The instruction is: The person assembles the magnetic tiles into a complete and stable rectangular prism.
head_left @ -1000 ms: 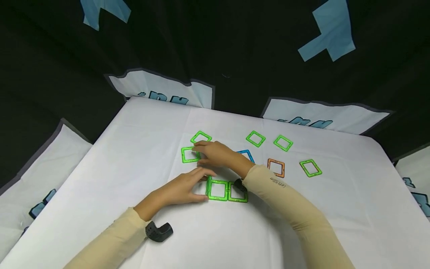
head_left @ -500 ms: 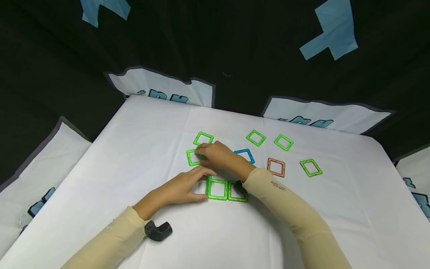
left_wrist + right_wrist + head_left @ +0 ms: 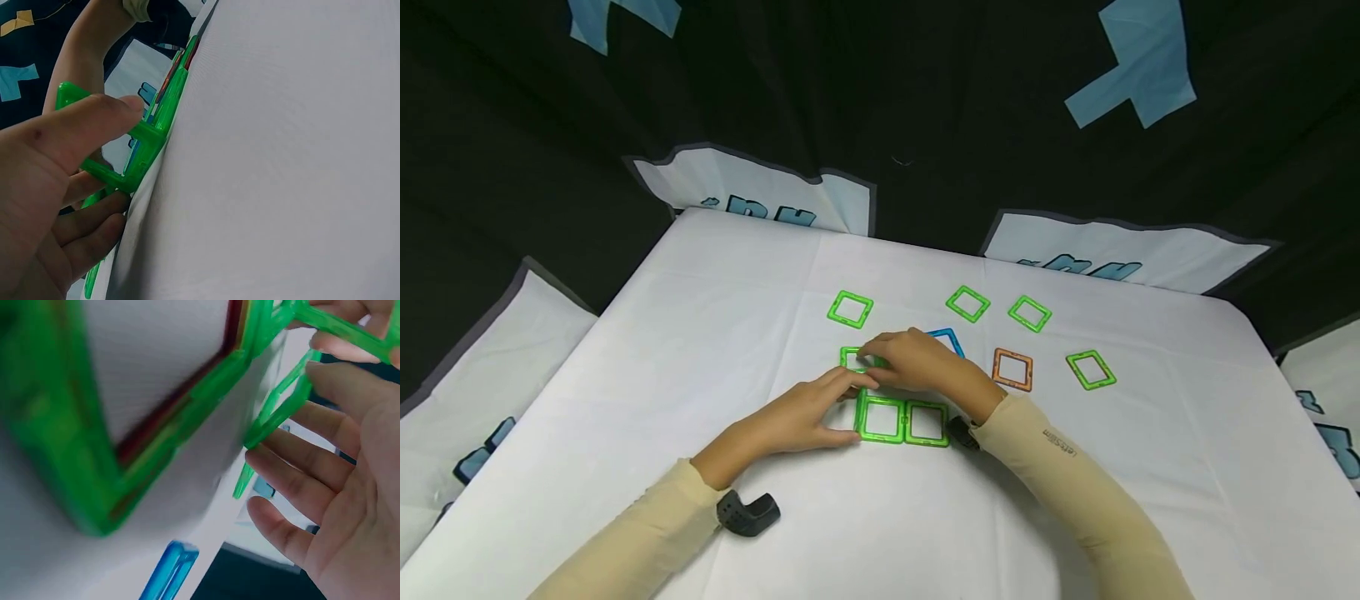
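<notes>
In the head view my left hand [image 3: 797, 417] pinches an upright green square magnetic tile [image 3: 861, 415] between thumb and fingers. This tile stands at the left end of two flat green tiles, the left one [image 3: 882, 438] joined edge to edge with the right one [image 3: 927, 442]. Just behind them my right hand [image 3: 917, 360] grips another green tile [image 3: 843, 358], partly hidden by its fingers. The right wrist view shows that tile [image 3: 281, 422] between thumb and fingertips, near the left hand's fingers.
Behind the hands lie a lone green tile [image 3: 836, 303] and a blue tile [image 3: 956, 342] partly covered by the right hand. Farther right are an orange tile [image 3: 996, 365] and three more green ones, the rightmost [image 3: 1077, 373] by itself. A white cloth [image 3: 1150, 500] covers the table.
My right hand has drawn its green tile toward me and slightly right, closer to the left hand. The lone green tile behind is now uncovered. My left hand keeps its hold.
</notes>
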`<state>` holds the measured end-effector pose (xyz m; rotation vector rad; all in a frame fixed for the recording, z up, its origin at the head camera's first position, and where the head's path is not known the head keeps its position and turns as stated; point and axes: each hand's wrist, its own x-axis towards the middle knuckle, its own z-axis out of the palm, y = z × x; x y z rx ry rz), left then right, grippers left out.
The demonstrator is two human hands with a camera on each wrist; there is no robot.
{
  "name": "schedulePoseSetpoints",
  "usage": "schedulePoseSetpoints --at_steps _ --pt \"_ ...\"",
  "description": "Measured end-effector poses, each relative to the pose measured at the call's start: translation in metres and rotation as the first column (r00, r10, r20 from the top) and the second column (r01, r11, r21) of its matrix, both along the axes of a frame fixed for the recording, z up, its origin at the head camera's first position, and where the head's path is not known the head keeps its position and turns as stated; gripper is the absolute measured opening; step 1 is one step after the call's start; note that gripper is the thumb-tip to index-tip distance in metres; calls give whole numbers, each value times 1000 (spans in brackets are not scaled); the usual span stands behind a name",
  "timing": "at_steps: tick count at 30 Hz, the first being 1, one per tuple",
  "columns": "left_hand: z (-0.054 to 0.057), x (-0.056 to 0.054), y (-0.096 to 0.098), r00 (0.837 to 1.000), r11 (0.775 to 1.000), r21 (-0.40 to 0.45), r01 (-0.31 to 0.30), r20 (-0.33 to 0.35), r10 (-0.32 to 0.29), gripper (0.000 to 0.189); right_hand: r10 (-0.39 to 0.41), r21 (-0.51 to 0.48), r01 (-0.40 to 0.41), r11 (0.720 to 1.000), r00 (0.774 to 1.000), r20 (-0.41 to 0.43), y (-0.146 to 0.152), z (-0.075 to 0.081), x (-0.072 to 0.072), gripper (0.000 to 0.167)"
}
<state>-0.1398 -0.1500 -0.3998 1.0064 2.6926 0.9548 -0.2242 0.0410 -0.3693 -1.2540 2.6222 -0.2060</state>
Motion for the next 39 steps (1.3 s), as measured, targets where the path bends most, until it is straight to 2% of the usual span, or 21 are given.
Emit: schedulePoseSetpoints --at_steps 10,16,20,26,32,39 --pt "-1 0 2 1000 1000 3 -7 -14 7 59 -12 -138 22 990 997 76 23 -4 8 20" --pt "0 0 3 1000 1000 30 1 12 -2 60 -65 -158 70 985 997 37 33 -3 13 19" --pt "0 0 2 1000 998 58 -13 19 12 60 -92 -149 92 985 996 11 34 1 16 18" --pt "-4 -2 0 1000 995 99 -29 13 27 67 -98 -115 104 988 994 53 33 6 22 18" --pt "-6 -3 2 999 992 117 -43 33 39 83 -107 -92 118 989 987 116 33 12 27 18" --pt "-7 -4 2 998 991 120 -53 36 49 88 -90 -76 109 991 971 220 33 13 27 19"
